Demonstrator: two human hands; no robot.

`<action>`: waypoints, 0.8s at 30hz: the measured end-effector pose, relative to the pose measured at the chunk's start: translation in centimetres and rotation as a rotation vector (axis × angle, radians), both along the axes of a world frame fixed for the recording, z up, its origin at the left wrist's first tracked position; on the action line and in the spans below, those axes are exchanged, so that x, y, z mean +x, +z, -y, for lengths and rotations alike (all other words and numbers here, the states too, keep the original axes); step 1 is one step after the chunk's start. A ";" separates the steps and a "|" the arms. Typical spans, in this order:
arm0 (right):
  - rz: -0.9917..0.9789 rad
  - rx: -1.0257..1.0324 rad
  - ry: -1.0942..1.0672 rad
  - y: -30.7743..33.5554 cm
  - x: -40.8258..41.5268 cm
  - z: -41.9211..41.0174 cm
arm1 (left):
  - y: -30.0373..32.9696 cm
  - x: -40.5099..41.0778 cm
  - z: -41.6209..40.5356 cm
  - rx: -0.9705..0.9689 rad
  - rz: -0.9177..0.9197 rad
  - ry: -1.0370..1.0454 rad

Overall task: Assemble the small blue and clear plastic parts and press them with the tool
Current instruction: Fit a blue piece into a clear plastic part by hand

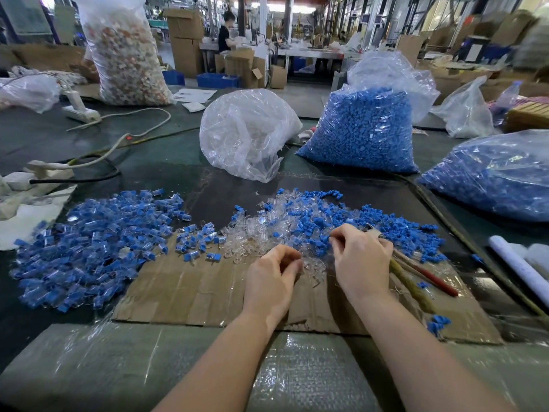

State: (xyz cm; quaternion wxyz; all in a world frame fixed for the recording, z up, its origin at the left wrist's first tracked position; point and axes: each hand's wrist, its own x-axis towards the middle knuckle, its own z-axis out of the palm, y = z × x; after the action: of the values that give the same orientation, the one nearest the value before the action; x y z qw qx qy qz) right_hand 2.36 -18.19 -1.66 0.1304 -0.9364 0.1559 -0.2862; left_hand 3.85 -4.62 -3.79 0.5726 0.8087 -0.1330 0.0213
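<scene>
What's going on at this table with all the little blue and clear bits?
A person is putting small plastic parts together by hand. The left hand and right hand both have curled fingers picking at the loose parts on a cardboard sheet. A long-handled tool lies under the right hand. A finished pile sits to the left, with bags of blue parts behind.

Two bare, sleeveless forearms (225,352)
</scene>
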 end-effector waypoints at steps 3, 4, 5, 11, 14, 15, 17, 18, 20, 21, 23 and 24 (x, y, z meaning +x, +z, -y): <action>0.059 0.053 0.000 -0.4 -1.0 -0.2 | -0.1 0.0 0.0 -0.026 -0.015 0.003; 0.096 0.076 0.013 -0.5 -1.2 -0.4 | -0.1 0.0 0.0 -0.064 -0.039 0.003; 0.131 0.098 0.034 -0.6 -1.5 -0.7 | -0.1 -0.1 0.0 -0.100 -0.063 0.004; 0.179 0.139 0.201 -1.7 -2.7 -1.8 | -0.2 0.0 0.0 -0.171 -0.103 0.003; 0.183 0.104 0.235 -1.8 -2.9 -1.9 | -0.1 0.0 -0.1 -0.186 -0.099 -0.001; 0.185 0.089 0.239 -1.9 -2.9 -2.0 | 0.0 0.0 -0.1 -0.197 -0.102 -0.001; 0.190 0.070 0.246 -2.0 -2.9 -2.0 | 0.0 0.0 -0.1 -0.200 -0.101 0.002; 0.193 0.067 0.250 -2.1 -2.9 -2.0 | -0.1 0.0 -0.1 -0.184 -0.095 0.003; 0.196 0.058 0.259 -2.2 -2.9 -2.0 | -0.1 0.0 -0.1 -0.156 -0.082 -0.009; 0.196 0.047 0.261 -2.2 -2.9 -2.1 | -0.1 0.0 -0.1 -0.150 -0.077 -0.022; 0.191 0.029 0.264 -2.2 -2.9 -2.1 | -0.2 0.0 -0.2 -0.122 -0.064 -0.042; 0.187 0.028 0.265 -2.2 -3.0 -2.2 | -0.2 0.0 -0.2 -0.114 -0.062 -0.046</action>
State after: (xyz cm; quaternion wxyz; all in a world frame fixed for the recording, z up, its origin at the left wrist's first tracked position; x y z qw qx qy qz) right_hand -0.62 -16.04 -3.83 0.1942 -0.9160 0.0224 -0.3503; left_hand 3.82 -4.42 -3.96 0.6219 0.7718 -0.1322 -0.0092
